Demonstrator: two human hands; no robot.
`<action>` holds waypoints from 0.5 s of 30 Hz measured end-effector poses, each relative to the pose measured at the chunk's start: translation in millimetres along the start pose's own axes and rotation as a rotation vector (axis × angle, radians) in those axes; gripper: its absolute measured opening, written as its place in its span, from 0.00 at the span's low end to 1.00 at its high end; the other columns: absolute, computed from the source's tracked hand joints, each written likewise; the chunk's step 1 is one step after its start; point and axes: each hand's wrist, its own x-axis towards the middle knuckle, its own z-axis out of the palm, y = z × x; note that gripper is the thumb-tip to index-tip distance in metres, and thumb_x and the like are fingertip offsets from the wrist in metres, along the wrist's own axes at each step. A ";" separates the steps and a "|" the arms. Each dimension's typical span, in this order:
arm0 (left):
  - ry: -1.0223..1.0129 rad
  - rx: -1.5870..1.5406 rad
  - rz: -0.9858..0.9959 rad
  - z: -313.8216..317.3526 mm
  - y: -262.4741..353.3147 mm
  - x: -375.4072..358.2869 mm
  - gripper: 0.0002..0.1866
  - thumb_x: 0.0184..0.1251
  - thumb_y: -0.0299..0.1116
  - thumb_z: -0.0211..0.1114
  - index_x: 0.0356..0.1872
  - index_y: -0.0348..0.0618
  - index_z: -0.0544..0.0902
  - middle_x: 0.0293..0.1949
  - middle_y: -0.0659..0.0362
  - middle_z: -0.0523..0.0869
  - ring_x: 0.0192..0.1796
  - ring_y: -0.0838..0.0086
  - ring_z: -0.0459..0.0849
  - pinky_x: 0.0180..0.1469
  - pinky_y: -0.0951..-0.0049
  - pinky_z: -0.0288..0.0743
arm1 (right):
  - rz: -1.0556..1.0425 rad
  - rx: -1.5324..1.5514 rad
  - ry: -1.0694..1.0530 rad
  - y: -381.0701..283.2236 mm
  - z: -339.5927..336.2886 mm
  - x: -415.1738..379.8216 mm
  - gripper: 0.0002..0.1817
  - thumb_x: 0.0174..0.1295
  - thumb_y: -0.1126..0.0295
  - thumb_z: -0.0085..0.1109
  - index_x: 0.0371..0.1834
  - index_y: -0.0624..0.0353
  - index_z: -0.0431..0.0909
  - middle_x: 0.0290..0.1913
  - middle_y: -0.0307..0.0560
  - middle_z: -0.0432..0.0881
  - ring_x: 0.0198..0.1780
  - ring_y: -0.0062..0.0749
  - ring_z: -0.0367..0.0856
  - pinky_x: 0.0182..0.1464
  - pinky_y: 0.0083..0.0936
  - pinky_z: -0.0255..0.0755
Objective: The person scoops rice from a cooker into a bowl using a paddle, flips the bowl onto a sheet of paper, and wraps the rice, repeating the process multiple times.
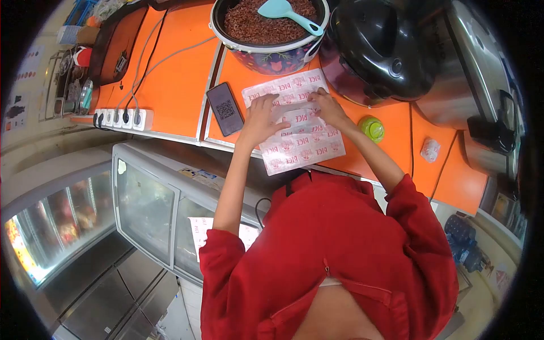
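Looking down from the head camera, I see red sleeves nearest, both arms reaching forward onto the orange surface (175, 90). Left hand (262, 116) lies flat with fingers spread, pressing the left part of a white sheet of paper printed with red "RICE" marks (300, 141); it grips nothing. Right hand (328, 107) rests on the same sheet toward its upper right, fingers bent down onto the paper, nothing clasped in it as far as I can tell. Sheet lies flat at the front edge of the surface, tilted, its near corner hanging slightly over the edge. Just left of the sheet, a black phone (225, 109) lies face up showing a QR code, close to the left hand but apart from it. Right of the sheet, a small green lid-like object (372, 128); further right, a small white wrapped item (430, 150). Beyond the sheet, an open rice cooker pot (272, 56) holds dark reddish rice, a teal spoon (286, 12) resting in it. Beside it to the right, the black cooker lid (377, 48). Far left, a white power strip (122, 118) with plugs.
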 end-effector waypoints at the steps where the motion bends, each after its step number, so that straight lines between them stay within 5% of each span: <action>1: 0.003 -0.002 -0.003 4.9 -4.9 2.4 0.43 0.43 0.49 0.75 0.62 0.42 0.67 0.59 0.48 0.71 0.63 0.51 0.65 0.63 0.53 0.62 | 0.014 0.006 -0.014 0.9 -0.5 1.4 0.25 0.39 0.84 0.66 0.46 0.59 0.75 0.50 0.52 0.72 0.55 0.52 0.73 0.55 0.39 0.70; 3: -0.093 -0.080 -0.133 13.0 -14.4 8.2 0.46 0.37 0.48 0.77 0.61 0.41 0.67 0.57 0.47 0.71 0.61 0.49 0.66 0.62 0.52 0.63 | 0.004 -0.002 -0.008 1.6 -0.1 2.6 0.25 0.39 0.84 0.66 0.46 0.59 0.75 0.50 0.52 0.72 0.55 0.52 0.73 0.55 0.39 0.70; 7: -0.137 0.019 -0.093 -4.5 2.3 4.7 0.43 0.36 0.44 0.78 0.57 0.40 0.69 0.55 0.47 0.72 0.60 0.48 0.67 0.60 0.55 0.65 | 0.021 -0.016 -0.007 2.5 0.4 3.2 0.25 0.39 0.84 0.66 0.46 0.59 0.74 0.50 0.53 0.72 0.54 0.52 0.73 0.55 0.38 0.70; 13: -0.124 -0.209 -0.210 0.7 -10.3 -39.4 0.25 0.44 0.30 0.73 0.45 0.38 0.72 0.42 0.47 0.79 0.45 0.58 0.79 0.46 0.63 0.75 | -0.029 -0.011 -0.021 6.0 -1.6 5.1 0.25 0.38 0.84 0.67 0.44 0.59 0.74 0.50 0.52 0.72 0.54 0.51 0.73 0.55 0.38 0.70; 15: 0.035 -0.320 -0.427 19.1 -33.1 -62.6 0.17 0.46 0.21 0.66 0.41 0.36 0.75 0.32 0.49 0.81 0.36 0.59 0.82 0.39 0.65 0.77 | -0.042 0.002 -0.024 8.3 -1.2 5.9 0.25 0.38 0.84 0.67 0.44 0.59 0.73 0.49 0.52 0.72 0.54 0.51 0.73 0.55 0.38 0.70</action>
